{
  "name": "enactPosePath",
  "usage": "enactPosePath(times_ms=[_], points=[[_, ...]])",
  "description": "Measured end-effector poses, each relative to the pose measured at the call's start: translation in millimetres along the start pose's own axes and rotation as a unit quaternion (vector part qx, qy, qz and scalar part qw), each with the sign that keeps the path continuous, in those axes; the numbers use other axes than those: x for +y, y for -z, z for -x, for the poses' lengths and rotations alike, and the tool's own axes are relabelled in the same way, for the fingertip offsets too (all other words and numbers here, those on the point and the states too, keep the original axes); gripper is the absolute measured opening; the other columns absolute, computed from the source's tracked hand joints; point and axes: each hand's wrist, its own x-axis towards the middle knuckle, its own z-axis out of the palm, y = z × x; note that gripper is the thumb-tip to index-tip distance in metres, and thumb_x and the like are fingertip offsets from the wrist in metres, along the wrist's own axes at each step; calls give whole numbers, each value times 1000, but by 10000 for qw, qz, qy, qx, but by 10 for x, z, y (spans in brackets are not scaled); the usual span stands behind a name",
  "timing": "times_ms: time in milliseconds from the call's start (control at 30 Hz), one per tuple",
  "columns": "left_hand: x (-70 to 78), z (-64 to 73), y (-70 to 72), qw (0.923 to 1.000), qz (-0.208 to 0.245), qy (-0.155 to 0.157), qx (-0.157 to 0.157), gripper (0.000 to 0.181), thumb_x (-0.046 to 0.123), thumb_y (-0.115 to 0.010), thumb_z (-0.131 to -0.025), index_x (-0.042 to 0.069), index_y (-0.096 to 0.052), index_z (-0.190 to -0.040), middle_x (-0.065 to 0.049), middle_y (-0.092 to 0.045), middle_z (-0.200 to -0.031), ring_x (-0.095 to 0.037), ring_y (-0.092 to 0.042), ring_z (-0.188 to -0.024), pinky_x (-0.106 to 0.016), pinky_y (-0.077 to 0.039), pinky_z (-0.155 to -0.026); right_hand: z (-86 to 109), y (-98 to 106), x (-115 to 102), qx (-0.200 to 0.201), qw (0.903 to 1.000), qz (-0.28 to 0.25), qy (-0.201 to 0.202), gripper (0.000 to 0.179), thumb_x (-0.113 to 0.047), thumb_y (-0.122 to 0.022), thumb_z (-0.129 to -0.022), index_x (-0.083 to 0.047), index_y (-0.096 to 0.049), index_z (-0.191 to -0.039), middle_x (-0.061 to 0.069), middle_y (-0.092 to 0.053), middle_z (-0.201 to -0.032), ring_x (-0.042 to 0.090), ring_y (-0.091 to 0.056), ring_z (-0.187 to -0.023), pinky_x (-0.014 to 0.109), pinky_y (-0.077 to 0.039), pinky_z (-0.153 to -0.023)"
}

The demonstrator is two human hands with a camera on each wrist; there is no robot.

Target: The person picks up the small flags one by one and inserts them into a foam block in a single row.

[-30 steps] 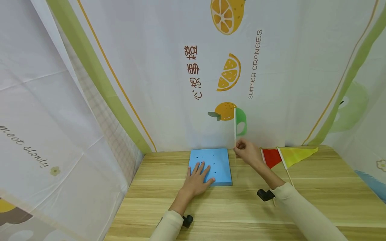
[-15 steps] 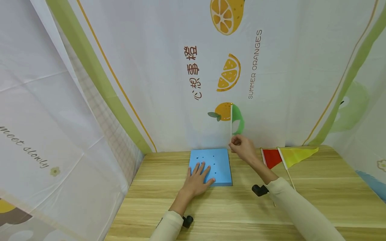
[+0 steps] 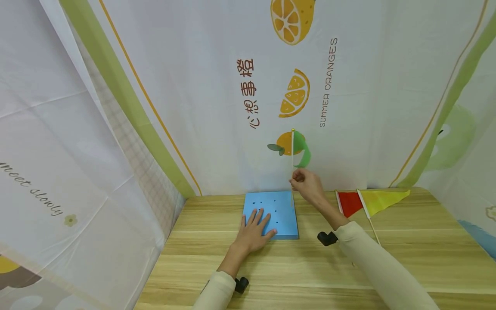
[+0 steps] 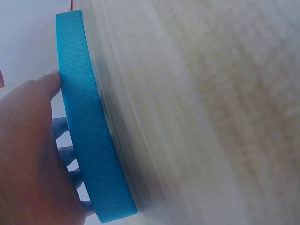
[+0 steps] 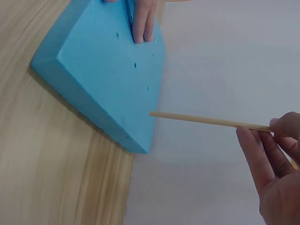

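Note:
A blue foam block [image 3: 284, 226] with several small holes in its top lies on the wooden table. My left hand [image 3: 253, 232] rests on it with fingers spread straight; the left wrist view shows the thumb and fingertips on the top face beside the block's side [image 4: 91, 126]. Between thumb and fingers, my right hand [image 3: 308, 185] pinches the wooden stick of a small green flag [image 3: 300, 148], held upright. The stick's bare lower end [image 5: 157, 114] hangs over the block's far right part; whether it touches the foam I cannot tell.
To the right, a red flag [image 3: 350, 203] and a yellow flag [image 3: 381, 201] lie on the table [image 3: 310, 275], their sticks partly under the right forearm. A white printed curtain [image 3: 217, 86] rises behind the table's back edge.
My right hand has moved left and slightly away from me with the green flag, from beside the block to over its right edge. The left hand has stayed still.

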Motion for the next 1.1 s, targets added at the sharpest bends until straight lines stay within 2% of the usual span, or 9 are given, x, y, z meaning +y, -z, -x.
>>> enactPosePath(times_ms=[133, 300, 533, 867, 1100], points=[[6, 7, 13, 10000, 20, 13, -21, 72, 67, -32, -98, 26, -26, -157, -6, -15, -166, -31, -10, -154, -62, -10, -121, -50, -39, -23, 31, 10000, -24, -21, 10, -15, -66, -93, -6, -63, -98, 12, -68, -94, 29, -71, -82, 29, -61, -70], [4, 16, 22, 10000, 34, 19, -20, 72, 67, -33, -98, 26, -26, -157, -6, -16, -166, -31, -10, -154, -62, -10, -121, -107, -104, -43, 53, 10000, 49, 7, 10, -15, -67, -92, -6, -63, -97, 11, -69, -92, 21, -70, -78, 27, -59, -67], [-11, 0, 16, 10000, 40, -6, -23, 73, 67, -34, -97, 25, -27, -157, -6, -17, -166, -32, -12, -153, -62, -10, -120, -168, -202, -89, 118, 9999, 4, 112, 8, -12, -68, -91, -5, -65, -94, 11, -71, -90, 22, -70, -77, 27, -59, -65], [-9, -11, 16, 10000, 26, -34, -8, 72, 67, -33, -97, 26, -27, -157, -7, -16, -166, -32, -10, -154, -63, -10, -120, -273, -335, -85, 259, 9986, 268, 384, 7, -12, -69, -90, -6, -66, -92, 10, -72, -87, 19, -70, -75, 27, -58, -65], [-3, -11, 9, 10000, -36, -22, -16, 72, 67, -33, -97, 26, -28, -156, -6, -16, -166, -32, -11, -154, -64, -11, -119, -295, -422, -117, 236, 9981, 374, 423, 8, -12, -69, -91, -6, -66, -95, 10, -72, -89, 20, -68, -79, 28, -58, -69]])
